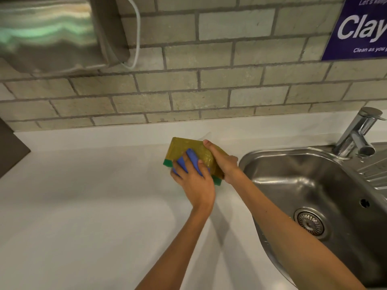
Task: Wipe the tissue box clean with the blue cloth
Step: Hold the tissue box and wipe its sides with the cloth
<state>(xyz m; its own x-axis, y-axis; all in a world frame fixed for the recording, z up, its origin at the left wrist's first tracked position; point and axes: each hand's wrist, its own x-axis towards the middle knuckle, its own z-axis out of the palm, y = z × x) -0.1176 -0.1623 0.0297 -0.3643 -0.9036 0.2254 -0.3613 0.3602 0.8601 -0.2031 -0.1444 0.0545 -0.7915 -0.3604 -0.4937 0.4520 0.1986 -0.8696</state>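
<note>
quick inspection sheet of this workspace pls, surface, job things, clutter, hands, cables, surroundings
surface: white countertop, bare where visible.
job's things: yellow-green tissue box with a green edge, held tilted above the counter; folded blue cloth pressed on its upper face.
clutter: nothing seen.
grippers: left hand presses the cloth against the box; right hand grips the box's right end, thumb on top.
cables: white cable looping down beside the steel wall dispenser.
surroundings: stainless steel sink with chrome tap on the right; grey brick-tile wall; purple poster at upper right, partly cut off.
</note>
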